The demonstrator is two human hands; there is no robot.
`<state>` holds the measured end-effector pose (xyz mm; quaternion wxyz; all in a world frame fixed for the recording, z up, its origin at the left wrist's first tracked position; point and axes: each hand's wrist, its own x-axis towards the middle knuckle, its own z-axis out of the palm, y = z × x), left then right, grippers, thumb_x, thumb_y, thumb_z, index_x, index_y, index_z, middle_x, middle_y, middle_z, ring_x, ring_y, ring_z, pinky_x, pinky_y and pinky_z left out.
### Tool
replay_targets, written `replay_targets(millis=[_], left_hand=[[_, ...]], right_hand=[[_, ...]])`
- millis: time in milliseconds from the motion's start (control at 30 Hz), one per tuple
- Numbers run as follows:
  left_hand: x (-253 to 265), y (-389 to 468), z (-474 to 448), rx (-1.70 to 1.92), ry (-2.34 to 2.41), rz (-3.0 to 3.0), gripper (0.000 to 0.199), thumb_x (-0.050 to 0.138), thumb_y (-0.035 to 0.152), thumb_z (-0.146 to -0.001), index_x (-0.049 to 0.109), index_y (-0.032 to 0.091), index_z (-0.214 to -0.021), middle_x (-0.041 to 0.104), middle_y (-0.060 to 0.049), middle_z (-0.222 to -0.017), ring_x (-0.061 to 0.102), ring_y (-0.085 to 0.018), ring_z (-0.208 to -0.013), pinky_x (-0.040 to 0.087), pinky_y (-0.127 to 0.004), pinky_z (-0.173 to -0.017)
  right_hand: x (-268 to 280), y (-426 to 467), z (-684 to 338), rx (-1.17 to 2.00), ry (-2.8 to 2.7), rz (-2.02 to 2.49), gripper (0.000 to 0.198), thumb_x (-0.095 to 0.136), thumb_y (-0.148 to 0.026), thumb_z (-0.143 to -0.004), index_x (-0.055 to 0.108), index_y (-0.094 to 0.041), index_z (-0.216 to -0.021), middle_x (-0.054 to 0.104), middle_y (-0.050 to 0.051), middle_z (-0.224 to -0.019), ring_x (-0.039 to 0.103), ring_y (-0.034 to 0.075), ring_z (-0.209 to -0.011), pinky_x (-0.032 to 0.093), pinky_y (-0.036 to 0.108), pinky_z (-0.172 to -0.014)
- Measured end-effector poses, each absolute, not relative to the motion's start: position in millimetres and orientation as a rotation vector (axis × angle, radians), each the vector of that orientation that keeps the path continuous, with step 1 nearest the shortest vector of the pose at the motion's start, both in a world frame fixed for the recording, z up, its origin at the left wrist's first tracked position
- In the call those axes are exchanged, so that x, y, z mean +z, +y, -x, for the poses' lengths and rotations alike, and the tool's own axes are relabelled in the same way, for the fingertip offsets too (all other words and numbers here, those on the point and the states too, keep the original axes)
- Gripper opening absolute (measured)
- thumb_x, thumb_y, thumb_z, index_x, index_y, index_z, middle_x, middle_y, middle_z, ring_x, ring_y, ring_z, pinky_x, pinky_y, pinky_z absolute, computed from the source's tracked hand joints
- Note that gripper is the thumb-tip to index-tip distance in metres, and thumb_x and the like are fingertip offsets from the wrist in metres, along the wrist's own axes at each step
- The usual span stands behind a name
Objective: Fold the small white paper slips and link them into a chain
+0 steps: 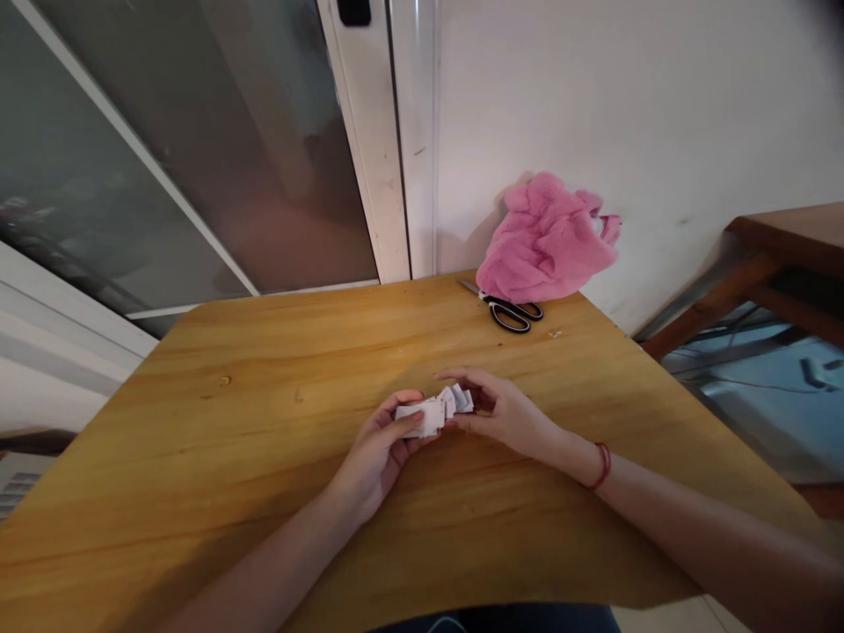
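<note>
My left hand [379, 448] is closed on a small stack of white paper slips [430, 415], its thumb pressed flat across the top. Close beside it, my right hand [505, 413] curls its thumb and fingers around a few more white paper slips [460, 400], which fan out at uneven angles and meet the edge of the left stack. Whatever is on the slips is too small to read. Both hands are just above the middle of the wooden table. A red band [603, 466] circles my right wrist.
Black-handled scissors [511, 315] lie on the wooden table [264, 369] toward the back, blades partly by a crumpled pink fluffy cloth [547, 237]. A tiny yellowish ring-like bit [225, 381] lies at left. Beyond are a glass sliding door [277, 158] and a white wall [659, 105].
</note>
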<state>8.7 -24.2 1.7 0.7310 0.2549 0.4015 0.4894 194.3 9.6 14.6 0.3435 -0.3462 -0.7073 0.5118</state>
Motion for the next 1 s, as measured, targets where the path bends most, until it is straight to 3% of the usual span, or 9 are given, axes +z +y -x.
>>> replay_targets(millis=[267, 733, 1000], left_hand=[[1, -24, -10, 1.063, 0.867, -0.589, 0.018, 0.062, 0.009, -0.075, 0.057, 0.015, -0.091, 0.065, -0.006, -0.096, 0.062, -0.011, -0.080, 0.054, -0.021, -0.072], [2, -22, -8, 1.165, 0.914, -0.450, 0.024, 0.064, 0.005, -0.072, 0.058, 0.015, -0.092, 0.066, -0.006, -0.096, 0.065, -0.013, -0.083, 0.054, -0.023, -0.079], [-1, -26, -11, 1.058, 0.760, -0.461, 0.016, 0.056, 0.013, -0.080, 0.061, 0.012, -0.095, 0.064, -0.009, -0.102, 0.061, -0.017, -0.091, 0.051, -0.030, -0.083]], right_hand=[[19, 9, -196, 1.317, -1.868, 0.908, 0.025, 0.067, -0.029, -0.074, 0.062, -0.021, -0.097, 0.062, 0.001, -0.092, 0.057, 0.014, -0.082, 0.047, 0.027, -0.074], [27, 14, -200, 1.283, -1.615, 0.898, 0.019, 0.070, -0.028, -0.071, 0.061, -0.020, -0.086, 0.058, -0.001, -0.078, 0.052, 0.010, -0.067, 0.045, 0.023, -0.062], [28, 3, -197, 0.880, -1.732, 0.915, 0.018, 0.067, -0.030, -0.075, 0.060, -0.022, -0.090, 0.061, 0.003, -0.088, 0.056, 0.016, -0.081, 0.046, 0.029, -0.071]])
